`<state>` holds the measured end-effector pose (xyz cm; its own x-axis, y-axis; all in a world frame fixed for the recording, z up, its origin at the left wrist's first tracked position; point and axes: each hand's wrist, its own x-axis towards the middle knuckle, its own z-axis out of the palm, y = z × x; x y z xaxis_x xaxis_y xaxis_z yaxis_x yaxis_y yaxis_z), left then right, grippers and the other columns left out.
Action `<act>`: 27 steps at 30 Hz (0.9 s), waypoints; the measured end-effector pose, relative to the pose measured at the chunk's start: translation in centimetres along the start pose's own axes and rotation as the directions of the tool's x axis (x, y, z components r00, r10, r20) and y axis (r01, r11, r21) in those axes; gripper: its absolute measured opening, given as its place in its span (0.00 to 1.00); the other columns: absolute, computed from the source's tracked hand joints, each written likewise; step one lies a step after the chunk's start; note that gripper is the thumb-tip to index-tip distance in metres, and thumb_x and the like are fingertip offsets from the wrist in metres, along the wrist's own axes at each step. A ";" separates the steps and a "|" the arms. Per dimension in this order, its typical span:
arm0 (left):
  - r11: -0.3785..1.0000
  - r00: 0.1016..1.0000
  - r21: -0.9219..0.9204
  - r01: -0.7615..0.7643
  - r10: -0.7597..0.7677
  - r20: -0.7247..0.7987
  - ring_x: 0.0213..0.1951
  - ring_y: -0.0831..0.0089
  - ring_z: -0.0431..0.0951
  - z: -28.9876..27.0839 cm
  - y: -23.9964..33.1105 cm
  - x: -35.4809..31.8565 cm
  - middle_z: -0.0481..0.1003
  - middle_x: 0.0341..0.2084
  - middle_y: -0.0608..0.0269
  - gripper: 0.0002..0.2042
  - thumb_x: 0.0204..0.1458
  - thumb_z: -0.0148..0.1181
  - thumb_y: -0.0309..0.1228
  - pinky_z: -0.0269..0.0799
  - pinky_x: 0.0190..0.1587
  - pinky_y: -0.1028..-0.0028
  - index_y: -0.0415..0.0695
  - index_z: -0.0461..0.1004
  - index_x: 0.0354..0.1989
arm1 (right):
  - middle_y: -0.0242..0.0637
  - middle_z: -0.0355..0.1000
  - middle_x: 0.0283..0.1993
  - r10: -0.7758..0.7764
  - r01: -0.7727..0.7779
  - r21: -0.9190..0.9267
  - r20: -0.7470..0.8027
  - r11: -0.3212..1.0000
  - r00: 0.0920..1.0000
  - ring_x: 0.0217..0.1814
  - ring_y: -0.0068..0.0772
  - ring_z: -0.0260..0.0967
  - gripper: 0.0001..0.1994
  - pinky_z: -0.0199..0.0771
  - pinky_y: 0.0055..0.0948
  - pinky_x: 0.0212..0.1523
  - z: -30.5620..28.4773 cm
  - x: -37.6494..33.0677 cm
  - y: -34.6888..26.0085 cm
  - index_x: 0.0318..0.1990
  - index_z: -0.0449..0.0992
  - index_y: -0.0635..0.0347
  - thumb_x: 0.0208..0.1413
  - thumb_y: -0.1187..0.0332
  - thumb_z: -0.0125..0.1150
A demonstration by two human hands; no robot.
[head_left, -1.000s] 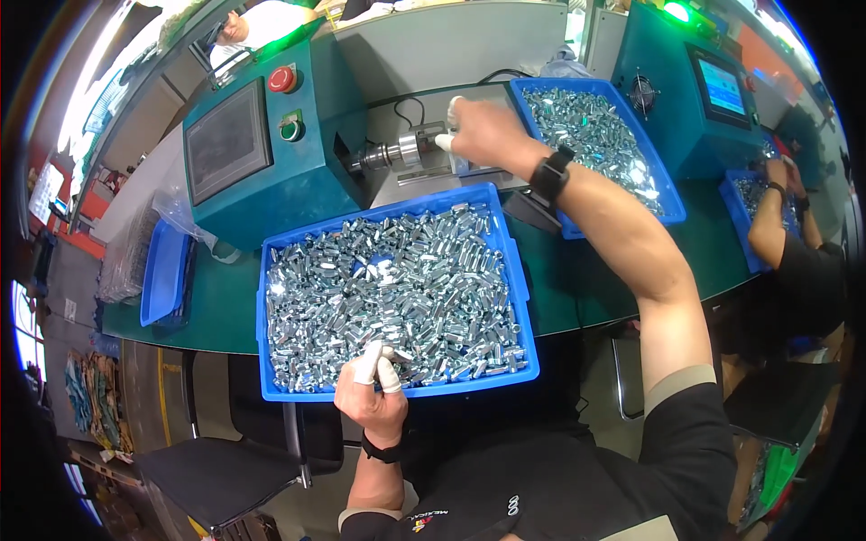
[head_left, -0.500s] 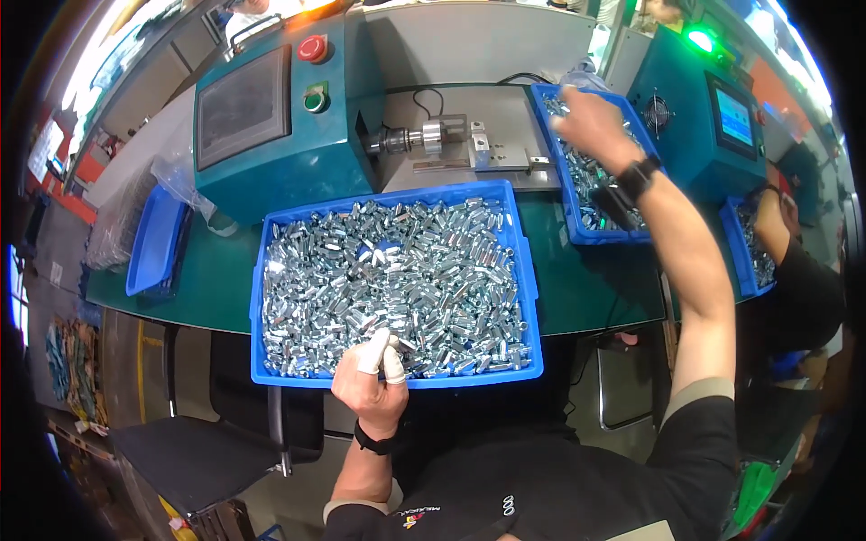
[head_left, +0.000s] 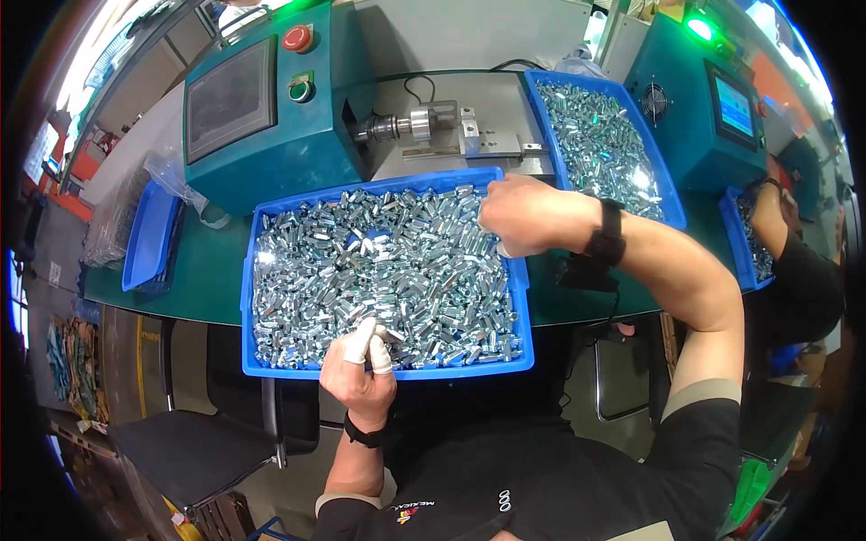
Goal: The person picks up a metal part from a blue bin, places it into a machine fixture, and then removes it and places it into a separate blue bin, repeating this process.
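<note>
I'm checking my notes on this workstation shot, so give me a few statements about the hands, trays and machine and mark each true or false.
1. The left hand rests at the near edge of the big blue tray, white covers on two fingertips. True.
2. The right hand is touching the red button. False: it is over the big tray's far right corner.
3. The metal parts fill the big tray. True.
4. The second tray at the right is empty. False: it also holds metal parts.
5. A black wristband is on the right wrist. True.
</note>
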<state>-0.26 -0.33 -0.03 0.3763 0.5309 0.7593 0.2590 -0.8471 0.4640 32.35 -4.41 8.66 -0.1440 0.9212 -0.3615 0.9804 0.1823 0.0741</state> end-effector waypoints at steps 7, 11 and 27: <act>1.000 1.000 -0.012 0.003 -0.003 -0.010 0.30 0.61 0.83 -0.1 -0.2 -0.2 0.84 0.30 0.59 0.09 0.57 0.66 0.21 0.77 0.35 0.67 0.37 0.84 0.46 | 0.49 0.82 0.34 0.009 -0.008 -0.014 0.076 1.000 0.997 0.44 0.58 0.80 0.09 0.76 0.50 0.48 -0.4 1.6 -0.2 0.33 0.83 0.62 0.41 0.74 0.64; 1.000 1.000 -0.029 0.000 0.000 -0.006 0.30 0.61 0.82 -0.3 -0.2 -0.2 0.83 0.29 0.59 0.09 0.57 0.67 0.21 0.77 0.35 0.67 0.38 0.84 0.46 | 0.48 0.80 0.37 0.014 -0.012 -0.018 0.082 1.000 0.997 0.46 0.57 0.78 0.09 0.75 0.52 0.48 -0.1 2.1 -0.3 0.34 0.83 0.62 0.44 0.75 0.63; 0.999 1.000 -0.026 -0.024 0.024 0.003 0.31 0.63 0.82 -0.3 -0.2 0.1 0.84 0.31 0.59 0.09 0.59 0.64 0.21 0.76 0.36 0.68 0.38 0.83 0.48 | 0.48 0.73 0.38 0.211 -0.066 0.279 -0.529 0.958 0.822 0.44 0.52 0.74 0.12 0.75 0.43 0.44 1.5 -2.2 4.2 0.47 0.79 0.63 0.54 0.79 0.62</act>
<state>-0.52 -0.14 0.06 0.3854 0.5108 0.7685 0.2264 -0.8597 0.4579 37.01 -6.20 8.34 0.0172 0.9775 0.2103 0.9863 0.0180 -0.1643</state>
